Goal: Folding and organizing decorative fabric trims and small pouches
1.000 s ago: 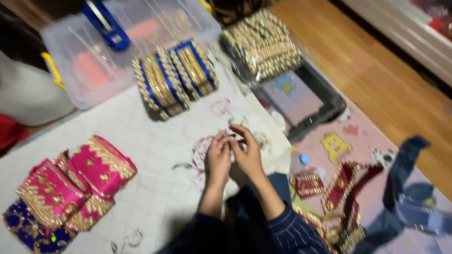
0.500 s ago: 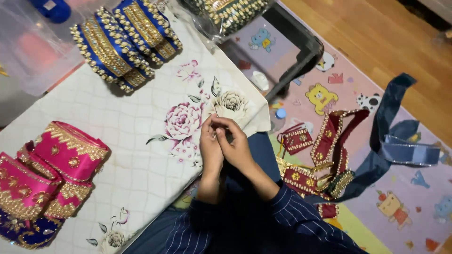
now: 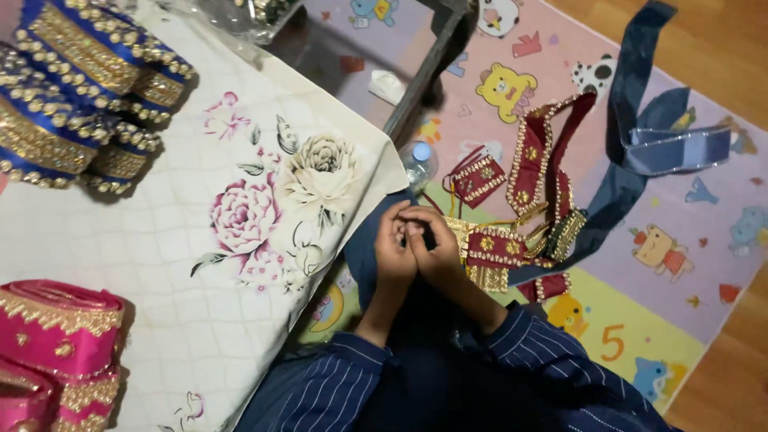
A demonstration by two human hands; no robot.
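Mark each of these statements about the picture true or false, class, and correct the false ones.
1. The left hand and right hand are pressed close together. True.
2. The hands are over the flowered cloth. False: they are just past its edge, over dark blue fabric.
3. The blue and gold trim rolls lie at the upper left. True.
4. The pink and gold trim rolls lie on the play mat. False: they lie on the flowered cloth, lower left.
5. Red and gold trim lies on the play mat. True.
6. Both sleeves are plain white. False: they are dark blue with thin stripes.
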